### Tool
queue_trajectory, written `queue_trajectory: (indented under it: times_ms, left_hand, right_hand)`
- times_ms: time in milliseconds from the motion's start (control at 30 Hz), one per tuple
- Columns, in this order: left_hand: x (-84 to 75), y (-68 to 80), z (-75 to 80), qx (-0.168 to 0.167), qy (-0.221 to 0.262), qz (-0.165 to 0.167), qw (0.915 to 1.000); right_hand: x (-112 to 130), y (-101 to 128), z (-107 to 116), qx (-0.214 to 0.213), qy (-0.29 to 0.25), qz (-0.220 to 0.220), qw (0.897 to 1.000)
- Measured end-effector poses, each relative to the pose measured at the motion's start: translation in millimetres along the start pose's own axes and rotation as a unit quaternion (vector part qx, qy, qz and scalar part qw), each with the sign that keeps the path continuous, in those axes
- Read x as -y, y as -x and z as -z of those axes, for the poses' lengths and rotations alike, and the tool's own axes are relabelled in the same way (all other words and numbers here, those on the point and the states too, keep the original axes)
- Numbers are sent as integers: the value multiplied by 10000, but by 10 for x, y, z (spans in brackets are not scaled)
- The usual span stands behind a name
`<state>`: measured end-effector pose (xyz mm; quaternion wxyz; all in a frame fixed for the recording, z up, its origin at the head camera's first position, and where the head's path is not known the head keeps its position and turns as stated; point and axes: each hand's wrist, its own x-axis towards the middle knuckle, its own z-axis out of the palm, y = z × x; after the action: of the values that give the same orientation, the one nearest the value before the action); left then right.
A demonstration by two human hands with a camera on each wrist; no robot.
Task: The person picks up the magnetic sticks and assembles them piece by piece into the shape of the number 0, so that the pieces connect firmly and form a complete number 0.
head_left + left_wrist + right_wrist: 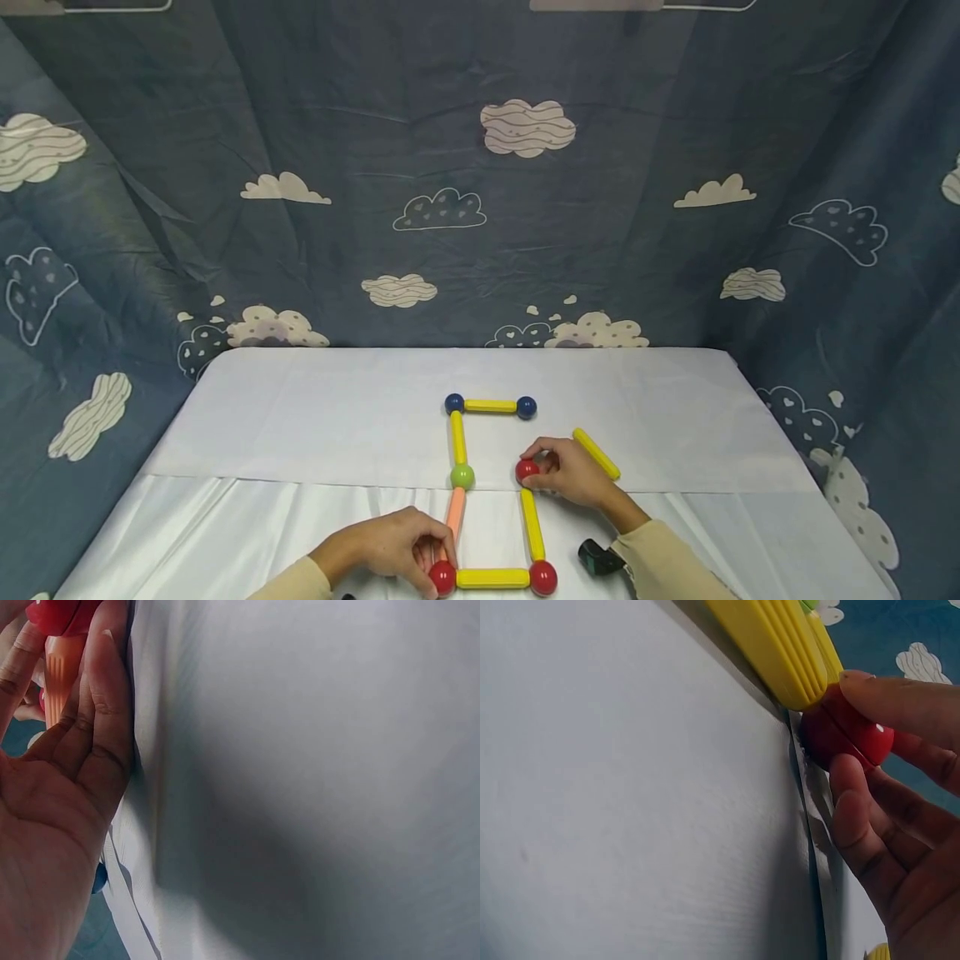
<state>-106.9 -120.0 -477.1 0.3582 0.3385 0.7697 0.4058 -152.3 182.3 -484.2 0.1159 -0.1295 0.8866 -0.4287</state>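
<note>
My left hand (393, 540) holds a red ball (442, 578) at the near left corner of a ball-and-rod figure on the white table. From that ball an orange-pink rod (456, 510) runs up to a green ball (462, 477), and a yellow rod (492, 578) runs right to another red ball (543, 577). With thumb and fingers, my right hand (573, 473) pinches a third red ball (829, 739) at the far end of an upright yellow rod (532, 525). The left wrist view shows the left fingers around the red ball (60, 616) and orange rod (61, 671).
Above the green ball, a yellow rod (458, 437) leads to a blue ball (454, 404), and another yellow rod (491, 406) joins it to a second blue ball (527, 407). A loose yellow rod (597, 453) lies beyond the right hand. A cloud-printed curtain (442, 258) surrounds the table.
</note>
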Motion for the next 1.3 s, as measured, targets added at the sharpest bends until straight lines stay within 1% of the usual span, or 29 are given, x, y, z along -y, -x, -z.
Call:
queue_trajectory:
  times_ms: [300,533,633,767,1000,1167,1300]
  left_hand:
    - [1,-3,-3,8,-25,-53,10000]
    - [-16,0,2,25,-3,-20,10000]
    - [-26,3,6,9,-75,-16,10000]
    - [-21,-2,8,0,-95,28,10000]
    - [-21,-7,15,-8,-35,99,9999]
    - [-19,-2,12,9,-5,44,10000]
    - [-19,5,6,4,31,-4,10000]
  right_hand:
    - [-10,16,2,108,-156,-83,9998]
    - [-54,-9,6,354,-689,-224,9967]
    - [-62,-13,13,430,-807,-179,9956]
    - [-60,-12,15,451,-784,-138,9958]
    - [-66,-12,8,349,-626,-112,9974]
    - [-67,-6,14,383,-582,-229,9973]
    - [-61,12,76,296,-570,-177,9978]
